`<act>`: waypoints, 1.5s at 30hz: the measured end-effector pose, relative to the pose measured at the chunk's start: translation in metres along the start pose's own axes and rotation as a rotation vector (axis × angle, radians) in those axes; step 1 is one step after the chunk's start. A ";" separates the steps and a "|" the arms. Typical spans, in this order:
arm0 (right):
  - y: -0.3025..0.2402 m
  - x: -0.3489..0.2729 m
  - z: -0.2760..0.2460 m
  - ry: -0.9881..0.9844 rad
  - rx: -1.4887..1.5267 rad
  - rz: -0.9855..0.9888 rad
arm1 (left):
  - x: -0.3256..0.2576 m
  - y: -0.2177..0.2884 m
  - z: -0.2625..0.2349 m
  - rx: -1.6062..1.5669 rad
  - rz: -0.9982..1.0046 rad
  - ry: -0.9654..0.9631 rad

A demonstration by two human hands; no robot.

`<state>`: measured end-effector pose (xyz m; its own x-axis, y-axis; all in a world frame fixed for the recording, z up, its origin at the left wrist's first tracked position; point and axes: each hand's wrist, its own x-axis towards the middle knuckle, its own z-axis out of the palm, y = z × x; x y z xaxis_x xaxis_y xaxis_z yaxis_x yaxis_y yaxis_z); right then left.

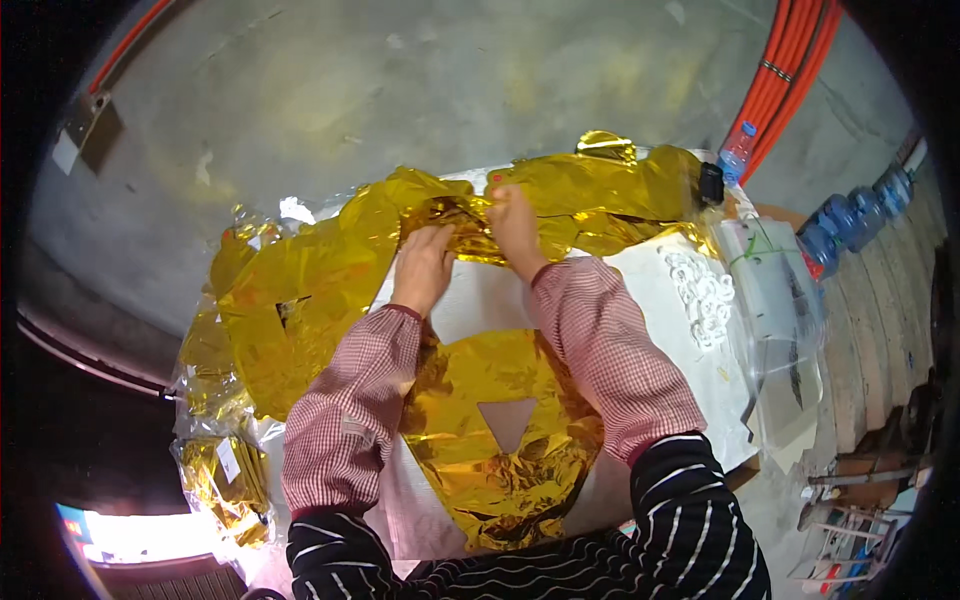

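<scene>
My left hand [424,268] lies with its fingers stretched over the near edge of a crumpled gold foil sheet [450,218] at the far middle of the white table. Just to its right, my right hand [514,232] has its fingers closed on the same foil, which bunches darkly between the two hands. Closer to my body is another gold foil piece [470,385] with a triangular cut-out. A broad gold foil sheet [320,275] spreads over the left side, and more gold foil [610,190] runs to the far right.
White rings [705,300] lie in a pile on the right of the table, beside clear plastic sheets [770,300]. Wrapped foil packs [225,475] sit at the left edge. A small water bottle [737,150] stands at the far right corner; large blue water jugs [850,218] are on the floor.
</scene>
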<state>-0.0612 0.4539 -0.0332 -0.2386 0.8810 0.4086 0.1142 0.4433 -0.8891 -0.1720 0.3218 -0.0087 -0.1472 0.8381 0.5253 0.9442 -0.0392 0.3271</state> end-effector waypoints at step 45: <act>-0.008 0.023 -0.029 -0.329 -0.075 0.053 | 0.011 0.006 0.009 0.016 0.077 -0.034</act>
<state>-0.0399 0.4749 -0.0108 -0.5272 0.8079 0.2634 0.2020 0.4202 -0.8847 -0.1648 0.3361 -0.0082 -0.0641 0.8512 0.5210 0.9570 -0.0956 0.2740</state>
